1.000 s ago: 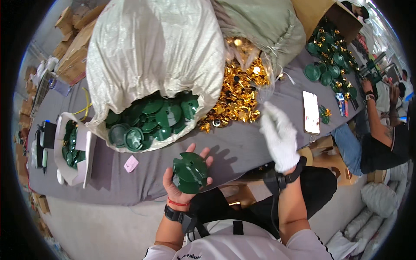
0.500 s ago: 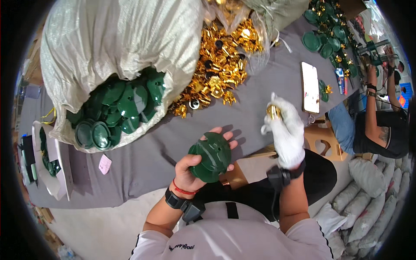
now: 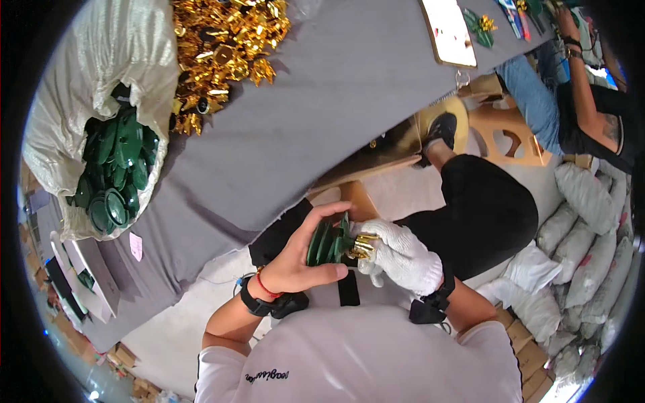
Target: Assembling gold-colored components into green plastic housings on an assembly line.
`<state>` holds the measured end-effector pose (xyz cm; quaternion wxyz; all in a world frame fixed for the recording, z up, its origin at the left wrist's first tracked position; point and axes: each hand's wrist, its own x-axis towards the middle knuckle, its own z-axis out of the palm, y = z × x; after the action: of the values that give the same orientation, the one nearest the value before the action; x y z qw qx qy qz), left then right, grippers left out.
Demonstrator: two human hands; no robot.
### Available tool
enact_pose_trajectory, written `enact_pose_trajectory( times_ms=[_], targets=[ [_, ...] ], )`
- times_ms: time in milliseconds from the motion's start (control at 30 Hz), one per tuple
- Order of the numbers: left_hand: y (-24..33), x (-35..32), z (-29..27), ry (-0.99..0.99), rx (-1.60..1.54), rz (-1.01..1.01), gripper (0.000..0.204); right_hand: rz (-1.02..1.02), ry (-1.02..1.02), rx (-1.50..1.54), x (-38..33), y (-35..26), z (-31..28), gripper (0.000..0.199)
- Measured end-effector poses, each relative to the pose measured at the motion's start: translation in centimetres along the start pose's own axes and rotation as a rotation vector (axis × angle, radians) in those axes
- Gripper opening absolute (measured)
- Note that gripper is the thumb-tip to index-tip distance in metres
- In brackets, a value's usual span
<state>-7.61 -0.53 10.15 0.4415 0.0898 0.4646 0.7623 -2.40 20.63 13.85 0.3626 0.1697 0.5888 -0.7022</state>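
Over my lap, just off the table edge, my left hand point(image 3: 295, 262) grips a small stack of dark green plastic discs point(image 3: 325, 244), turned edge-on with fingers over the top and thumb beneath. My right hand point(image 3: 406, 260), in a white knitted glove, pinches a shiny gold fitting point(image 3: 364, 246). The fitting meets the right-hand face of the stack. Whether it sits in the disc's hole cannot be seen. Left of my hands, more green discs point(image 3: 127, 144) spill from the mouth of a white woven sack point(image 3: 84, 60) on the table.
A heap of gold fittings point(image 3: 232, 37) lies beside the sack on the grey-covered table point(image 3: 302, 101). A phone point(image 3: 449, 30) rests near the table's far right edge. A pink slip point(image 3: 136, 247) lies at left. Another person's arm point(image 3: 583, 87), a wooden stool point(image 3: 504, 127) and stacked sacks point(image 3: 584, 198) are at right.
My right hand has come left and down with the gold fitting to the disc stack. My left hand has tilted the discs edge-on. The view has turned, shifting the table up and left.
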Motion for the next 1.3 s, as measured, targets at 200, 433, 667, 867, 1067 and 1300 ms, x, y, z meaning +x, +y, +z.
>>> enact_pose_trajectory(
  times_ms=[200, 433, 667, 867, 1067, 1300],
  targets=[
    [-2.0, 0.0, 0.5, 0.002, -0.078, -0.099, 0.078, 0.275, -0.111, 0.374, -0.5, 2.0, -0.8, 0.029],
    [-2.4, 0.8, 0.1, -0.061, -0.105, -0.263, 0.079, 0.212, -0.021, -0.117, -0.2, 2.9, -1.6, 0.025],
    [-3.4, 1.2, -0.5, -0.089, -0.225, -0.369, 0.080, 0.090, -0.058, -0.148, 0.7, 3.8, -2.3, 0.022],
    [-3.9, 1.8, -0.1, -0.102, -0.087, -0.354, 0.080, 0.494, -0.131, 0.258, 1.1, 4.1, -3.2, 0.024],
    [-4.0, 1.9, 0.1, -0.161, 0.490, -0.130, 0.083, 0.376, 0.024, 0.396, 1.1, 5.6, -2.2, 0.025],
    [-4.5, 1.2, -0.1, -0.112, 0.301, -0.245, 0.082, 0.310, 0.079, 0.306, 0.7, 5.1, -2.3, 0.029]
  ],
)
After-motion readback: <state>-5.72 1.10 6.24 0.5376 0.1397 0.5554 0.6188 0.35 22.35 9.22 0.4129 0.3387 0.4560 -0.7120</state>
